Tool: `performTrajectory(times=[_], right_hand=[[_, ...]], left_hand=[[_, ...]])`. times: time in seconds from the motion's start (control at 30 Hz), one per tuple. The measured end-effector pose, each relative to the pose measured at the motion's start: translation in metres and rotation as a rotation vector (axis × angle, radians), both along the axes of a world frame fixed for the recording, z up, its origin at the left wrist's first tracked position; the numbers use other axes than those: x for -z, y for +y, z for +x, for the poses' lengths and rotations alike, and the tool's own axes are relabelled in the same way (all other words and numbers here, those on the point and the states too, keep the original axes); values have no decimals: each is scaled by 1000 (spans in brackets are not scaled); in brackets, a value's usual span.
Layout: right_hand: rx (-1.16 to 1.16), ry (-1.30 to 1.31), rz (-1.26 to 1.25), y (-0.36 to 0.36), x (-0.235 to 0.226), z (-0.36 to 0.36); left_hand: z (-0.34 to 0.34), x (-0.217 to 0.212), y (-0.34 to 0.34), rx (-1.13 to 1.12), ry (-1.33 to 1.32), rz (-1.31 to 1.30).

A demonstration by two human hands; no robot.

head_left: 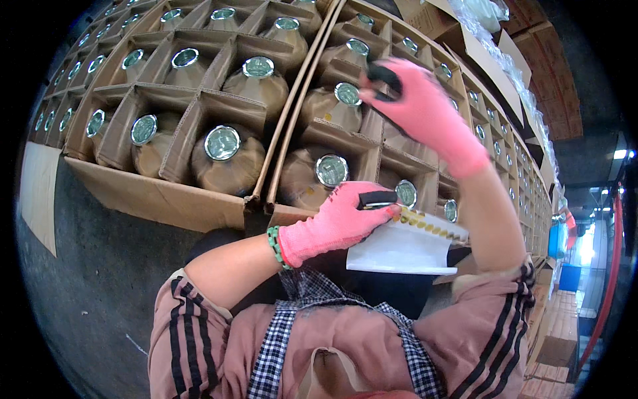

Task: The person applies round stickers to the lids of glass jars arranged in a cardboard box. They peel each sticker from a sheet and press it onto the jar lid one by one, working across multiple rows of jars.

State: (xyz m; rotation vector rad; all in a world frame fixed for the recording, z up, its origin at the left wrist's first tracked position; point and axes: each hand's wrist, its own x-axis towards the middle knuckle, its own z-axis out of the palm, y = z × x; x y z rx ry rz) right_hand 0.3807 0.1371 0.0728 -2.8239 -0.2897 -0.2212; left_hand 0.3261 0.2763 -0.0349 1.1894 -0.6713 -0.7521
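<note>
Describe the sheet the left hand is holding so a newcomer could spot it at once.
Start at the cardboard cartons of brown bottles. Just below their front edge, the pink-gloved left hand holds a white sheet. Unlike anything nearby, it carries a row of small gold round stickers along its upper edge.

Your left hand (332,223), in a pink glove, sits low and near your chest, fingers curled shut, forearm bare and bent inward. Your right hand (419,110), also pink-gloved, is raised high and reaching forward, fingers closed, wrist bent, forearm rising from the lower right.
</note>
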Motion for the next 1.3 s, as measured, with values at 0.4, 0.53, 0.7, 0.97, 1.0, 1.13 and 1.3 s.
performTrajectory(times=[0.4,0.53,0.7,0.97,1.0,1.13,1.3], right_hand=[[135,159,-88,-17,-9,-143],[118,56,-83,-19,2,-146],[94,2,-106,-17,3,-145],[133,45,-173,-12,5,-146],[137,50,-172,-12,5,-146],[129,36,-191,-11,6,-146],[50,-18,-182,-12,7,-145]], left_hand=[[-1,-6,-2,-30,-75,62],[0,-6,-2,-40,-142,29],[-2,-1,-3,-85,-126,24],[-3,-6,-1,-44,-81,31],[-2,-7,-1,-35,-73,21],[-2,-4,0,-57,-47,15],[-3,-2,-2,-80,-30,-19]])
